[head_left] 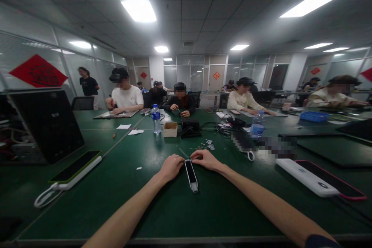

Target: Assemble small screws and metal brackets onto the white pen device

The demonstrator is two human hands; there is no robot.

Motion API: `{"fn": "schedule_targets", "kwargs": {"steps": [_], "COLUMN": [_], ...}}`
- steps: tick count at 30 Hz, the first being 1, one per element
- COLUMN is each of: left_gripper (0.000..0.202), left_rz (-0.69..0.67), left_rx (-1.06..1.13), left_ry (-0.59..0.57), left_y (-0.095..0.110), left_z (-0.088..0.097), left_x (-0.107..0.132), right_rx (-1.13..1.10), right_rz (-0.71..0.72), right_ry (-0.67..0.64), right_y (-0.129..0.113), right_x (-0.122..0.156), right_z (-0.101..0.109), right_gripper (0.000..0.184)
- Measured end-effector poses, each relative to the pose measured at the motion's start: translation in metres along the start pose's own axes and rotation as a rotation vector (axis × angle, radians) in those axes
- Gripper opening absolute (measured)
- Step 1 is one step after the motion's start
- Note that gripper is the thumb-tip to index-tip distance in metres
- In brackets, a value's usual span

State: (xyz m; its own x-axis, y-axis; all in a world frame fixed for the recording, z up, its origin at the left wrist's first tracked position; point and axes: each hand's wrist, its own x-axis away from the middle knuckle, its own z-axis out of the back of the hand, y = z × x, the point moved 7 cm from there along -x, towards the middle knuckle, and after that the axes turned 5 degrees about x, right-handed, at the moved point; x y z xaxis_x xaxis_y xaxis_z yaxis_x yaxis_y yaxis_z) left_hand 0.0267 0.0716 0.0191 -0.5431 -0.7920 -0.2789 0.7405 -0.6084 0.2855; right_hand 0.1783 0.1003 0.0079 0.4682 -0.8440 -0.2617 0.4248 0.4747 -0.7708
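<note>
A slim white-framed device with a long dark face (pixel 191 174), like a scanning pen, lies on the green table in front of me, its narrower tip toward me. My left hand (pixel 171 167) is closed, with its fingertips at the device's far left corner. At the far right corner, my right hand (pixel 205 160) pinches with thumb and fingers. Anything small between the fingertips is too hard to see. Just beyond my hands lie several small metal pieces and clear bits (pixel 209 145).
A small open box (pixel 170 130) and a water bottle (pixel 156 119) stand ahead. Phones with white power banks lie at left (pixel 84 172) and right (pixel 306 178). A black computer case (pixel 48 124) stands left. A blue tray (pixel 314 116) is far right. Other people sit across the table.
</note>
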Motion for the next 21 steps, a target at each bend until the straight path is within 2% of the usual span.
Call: {"fn": "schedule_targets", "kwargs": {"steps": [8,14,16,21], "left_gripper": [0.024,0.023,0.023,0.023], "left_rz": [-0.016,-0.008,-0.007,-0.019], "left_rx": [-0.014,-0.019,-0.022,0.007], "left_ry": [0.024,0.012,0.011,0.009], "left_y": [-0.001,-0.001,-0.002,-0.004], "left_z": [-0.001,-0.002,-0.002,-0.004], "left_x": [-0.001,-0.001,-0.002,-0.003], "right_rx": [-0.081,0.105,0.186,0.477], "right_rz": [-0.021,0.04,0.034,-0.016], "right_ry": [-0.003,-0.048,-0.048,0.072], "right_y": [-0.005,-0.011,-0.005,0.014], "right_x": [0.002,0.003,0.001,-0.01], "right_z": [-0.006,0.001,0.012,0.062], "right_gripper": [0.031,0.035,0.035,0.024]}}
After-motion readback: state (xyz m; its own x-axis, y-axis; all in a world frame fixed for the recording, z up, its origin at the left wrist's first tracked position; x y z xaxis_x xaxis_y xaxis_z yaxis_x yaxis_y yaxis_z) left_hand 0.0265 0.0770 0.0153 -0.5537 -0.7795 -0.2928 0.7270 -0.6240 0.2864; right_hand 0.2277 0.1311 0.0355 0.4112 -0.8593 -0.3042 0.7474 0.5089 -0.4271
